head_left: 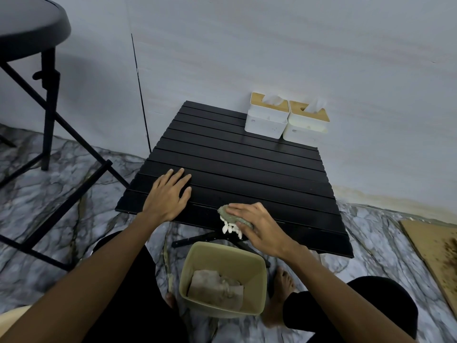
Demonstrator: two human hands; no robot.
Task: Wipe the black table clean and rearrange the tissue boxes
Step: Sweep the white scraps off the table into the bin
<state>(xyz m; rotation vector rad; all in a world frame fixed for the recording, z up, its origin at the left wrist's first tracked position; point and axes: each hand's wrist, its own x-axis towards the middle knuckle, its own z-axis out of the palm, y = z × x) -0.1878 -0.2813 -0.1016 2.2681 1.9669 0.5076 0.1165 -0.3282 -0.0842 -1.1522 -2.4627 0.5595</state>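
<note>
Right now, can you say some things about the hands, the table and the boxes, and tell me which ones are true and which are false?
1. The left hand lies flat on the black table. True.
2. The tissue boxes are stacked one on top of the other. False: the left tissue box and the right tissue box stand side by side at the far corner, by the wall.
3. The right hand holds a cloth at the near edge of the table. True.
4. The bin on the floor is empty. False: the bin has a crumpled wad in it.
</note>
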